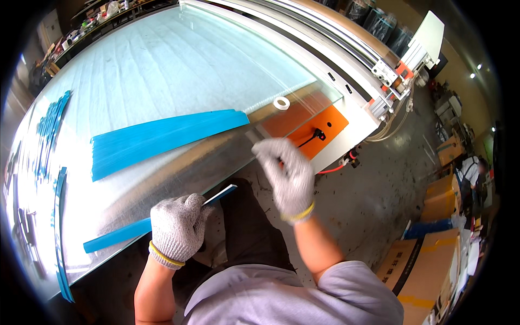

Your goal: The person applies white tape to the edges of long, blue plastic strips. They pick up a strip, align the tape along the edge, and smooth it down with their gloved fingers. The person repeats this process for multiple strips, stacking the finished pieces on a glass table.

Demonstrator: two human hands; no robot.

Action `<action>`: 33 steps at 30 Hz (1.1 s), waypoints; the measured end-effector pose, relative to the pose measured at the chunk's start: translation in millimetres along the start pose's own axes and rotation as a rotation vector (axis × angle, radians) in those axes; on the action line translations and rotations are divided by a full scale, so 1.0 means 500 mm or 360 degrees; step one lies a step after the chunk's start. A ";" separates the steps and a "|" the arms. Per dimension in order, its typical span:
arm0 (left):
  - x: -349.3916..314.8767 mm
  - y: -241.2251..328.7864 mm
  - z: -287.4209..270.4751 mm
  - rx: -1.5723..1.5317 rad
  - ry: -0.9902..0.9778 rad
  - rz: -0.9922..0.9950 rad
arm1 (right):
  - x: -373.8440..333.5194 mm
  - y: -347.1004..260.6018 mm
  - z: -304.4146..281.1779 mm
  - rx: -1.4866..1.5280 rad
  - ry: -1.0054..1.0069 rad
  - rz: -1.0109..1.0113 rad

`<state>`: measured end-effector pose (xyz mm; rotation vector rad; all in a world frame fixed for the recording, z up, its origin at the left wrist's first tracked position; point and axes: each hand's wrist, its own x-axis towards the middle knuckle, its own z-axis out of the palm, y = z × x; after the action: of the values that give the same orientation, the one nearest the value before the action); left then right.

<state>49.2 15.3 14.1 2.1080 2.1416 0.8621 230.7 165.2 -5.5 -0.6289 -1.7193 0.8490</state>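
Note:
My left hand [177, 222], in a grey knit glove with a yellow cuff, is closed around a narrow blue strip [120, 234]. One end of the strip lies over the table edge; the other, with a white edge, sticks out past my thumb. My right hand [287, 170], gloved alike, is raised right of the strip and apart from it. Its fingers are drawn together and slightly blurred; what they pinch, if anything, I cannot make out. Beyond my hands, a wide fan of blue strips [168, 138] lies side by side on the glass-topped table [162, 179].
More blue strips [51, 135] and a long one [60, 233] lie at the left. A white tape roll [281, 103] rests near an orange panel [330, 127]. A machine rail [346, 49] runs along the far right. Cardboard boxes [428, 265] and another person [472, 173] are at right.

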 end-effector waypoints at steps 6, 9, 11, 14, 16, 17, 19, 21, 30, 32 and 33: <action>0.007 -0.029 0.016 -0.0057 0.0036 -0.0036 | 0.201 0.189 -0.093 -0.1062 -0.0141 -0.0079; 0.011 -0.031 0.015 -0.0042 0.0008 -0.0063 | 0.235 0.231 -0.091 -0.1301 -0.0259 -0.0200; 0.014 -0.029 0.009 -0.0031 0.0022 -0.0068 | 0.233 0.231 -0.088 -0.1228 -0.0322 0.0002; 0.013 -0.035 -0.003 -0.0034 0.0001 -0.0115 | 0.194 0.155 -0.057 -0.0488 -0.0347 0.0382; 0.013 -0.042 -0.003 -0.0092 -0.0017 -0.0148 | 0.135 0.104 -0.055 0.0296 -0.0369 0.0586; 0.013 -0.044 -0.004 -0.0132 -0.0020 -0.0166 | 0.109 0.075 -0.055 0.0479 -0.0394 0.0555; 0.013 -0.045 -0.009 -0.0289 -0.0044 -0.0237 | 0.065 0.033 -0.052 0.0716 -0.0438 0.0563; 0.019 -0.048 -0.014 -0.0410 -0.0110 -0.0286 | 0.033 0.012 -0.050 0.0831 -0.0431 0.0660; 0.068 -0.037 -0.065 -0.0678 -0.0444 -0.0163 | -0.033 -0.001 0.001 0.1374 -0.0396 0.0836; 0.080 -0.028 -0.076 -0.0852 -0.0542 -0.0313 | -0.043 -0.040 0.021 0.1123 -0.0493 0.0897; 0.084 -0.026 -0.080 -0.0906 -0.0573 -0.0355 | -0.051 -0.048 0.032 0.1021 -0.0530 0.0810</action>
<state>18.5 40.3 58.0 1.5678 1.6555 0.8560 223.1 127.7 -4.1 -0.4984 -1.4495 1.8544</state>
